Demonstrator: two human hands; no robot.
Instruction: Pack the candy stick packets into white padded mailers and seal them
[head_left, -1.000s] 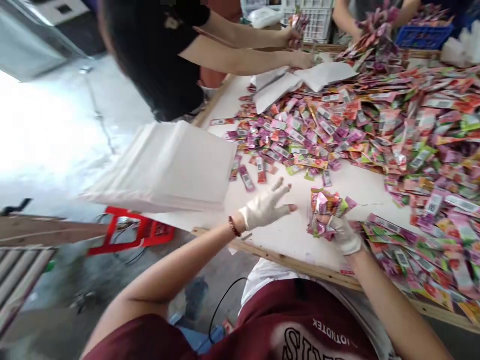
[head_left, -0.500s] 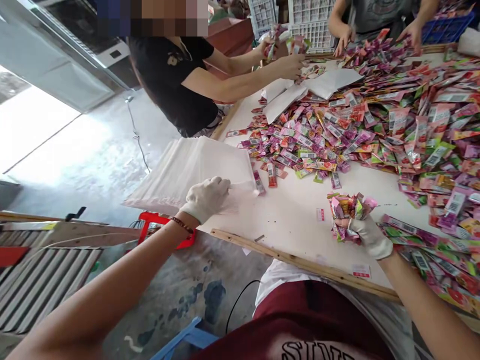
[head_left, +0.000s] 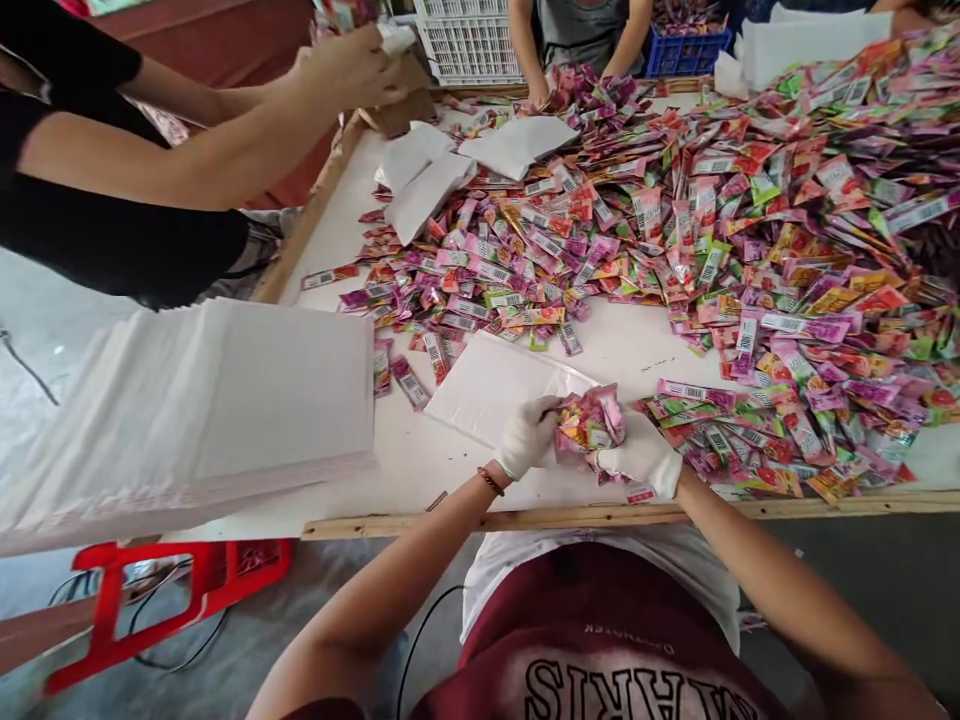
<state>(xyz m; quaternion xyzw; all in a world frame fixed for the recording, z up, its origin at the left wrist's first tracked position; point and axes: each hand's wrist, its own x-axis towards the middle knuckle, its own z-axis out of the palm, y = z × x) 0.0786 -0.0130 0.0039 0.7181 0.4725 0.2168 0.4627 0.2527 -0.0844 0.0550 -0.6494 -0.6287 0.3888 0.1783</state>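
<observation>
My right hand, in a white glove, is wrapped round a bunch of small colourful sachets above the near part of the table. Close against the bunch, my gloved left hand is closed at the near edge of a flat white bag; its fingertips are partly hidden by the sachets. The bag lies tilted on the table, with a clear strip along its right end. To the left is a thick fanned stack of white bags. A large heap of loose sachets spreads behind and to the right.
A wooden rim edges the table before me. At the left, a co-worker's arms reach over the table corner; another person works at the far side. White bags lie on the heap. A red plastic stool stands below left.
My left hand has left the stack and come across to the right hand, and a single white bag now lies before me. The view has swung right.
</observation>
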